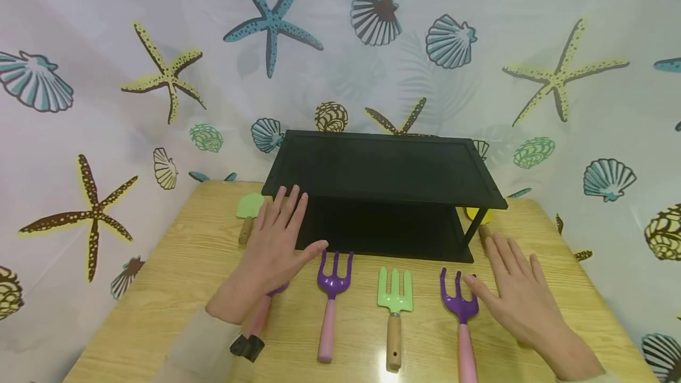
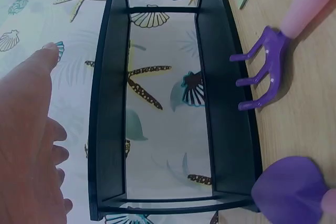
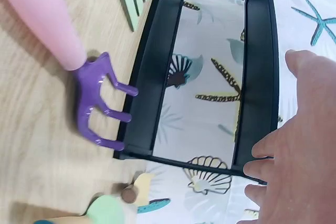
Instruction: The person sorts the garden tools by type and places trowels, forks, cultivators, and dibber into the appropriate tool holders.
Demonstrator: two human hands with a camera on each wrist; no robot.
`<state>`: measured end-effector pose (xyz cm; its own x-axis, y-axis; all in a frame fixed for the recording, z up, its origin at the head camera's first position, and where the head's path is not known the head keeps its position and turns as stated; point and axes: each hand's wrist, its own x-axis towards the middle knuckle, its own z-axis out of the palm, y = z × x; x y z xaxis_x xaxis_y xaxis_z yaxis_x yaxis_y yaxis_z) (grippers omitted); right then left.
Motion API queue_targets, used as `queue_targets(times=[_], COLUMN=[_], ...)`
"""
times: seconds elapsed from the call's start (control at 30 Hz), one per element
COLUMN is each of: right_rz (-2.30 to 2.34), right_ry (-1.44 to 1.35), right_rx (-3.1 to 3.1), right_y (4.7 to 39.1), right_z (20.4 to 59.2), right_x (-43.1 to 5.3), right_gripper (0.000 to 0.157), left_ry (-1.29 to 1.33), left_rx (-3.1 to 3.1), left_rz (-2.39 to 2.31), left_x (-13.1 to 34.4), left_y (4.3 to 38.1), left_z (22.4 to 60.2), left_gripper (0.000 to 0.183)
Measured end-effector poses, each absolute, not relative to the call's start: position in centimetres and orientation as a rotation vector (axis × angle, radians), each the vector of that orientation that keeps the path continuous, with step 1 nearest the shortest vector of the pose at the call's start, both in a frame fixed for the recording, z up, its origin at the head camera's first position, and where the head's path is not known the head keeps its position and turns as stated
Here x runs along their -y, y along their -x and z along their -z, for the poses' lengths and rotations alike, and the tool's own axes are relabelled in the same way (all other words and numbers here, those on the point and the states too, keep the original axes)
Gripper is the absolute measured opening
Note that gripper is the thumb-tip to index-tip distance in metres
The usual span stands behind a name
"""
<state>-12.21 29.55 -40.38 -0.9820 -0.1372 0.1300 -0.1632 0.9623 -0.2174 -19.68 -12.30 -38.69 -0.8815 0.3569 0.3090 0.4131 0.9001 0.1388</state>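
A black two-level shelf [image 1: 380, 167] stands at the back of the table. My left hand [image 1: 271, 241] is spread palm down in front of its left end, fingertips overlapping the top panel's front edge. Below that hand lies a purple trowel [image 2: 291, 192] with a pink handle, partly hidden in the head view. My right hand [image 1: 518, 291] stretches out flat past the shelf's right front corner, holding nothing. Its thumb overlaps the tines of a purple hand fork [image 1: 461, 306] with a pink handle. Another purple fork [image 1: 334, 282] and a green fork [image 1: 395, 300] lie between the hands.
A small green shovel [image 1: 250, 204] with a wooden handle lies left of the shelf. A yellow-headed tool [image 1: 481, 216] is at its right, and a green-headed tool [image 3: 106, 211] lies near it. Behind hangs a curtain [image 1: 340, 75] printed with shells and starfish.
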Motion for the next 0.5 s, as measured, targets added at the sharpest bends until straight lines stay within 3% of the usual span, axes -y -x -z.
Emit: queue_targets(times=[0.5], right_rz=[-0.391], right_ry=[-0.098], right_rx=[3.027], right_y=[10.8], right_z=[42.5], right_x=[-32.8], right_gripper=[0.089], left_ry=[0.625], left_rx=[2.801], left_rz=[0.160], left_x=[13.2], left_y=[25.0], left_z=[36.4], left_gripper=[0.081])
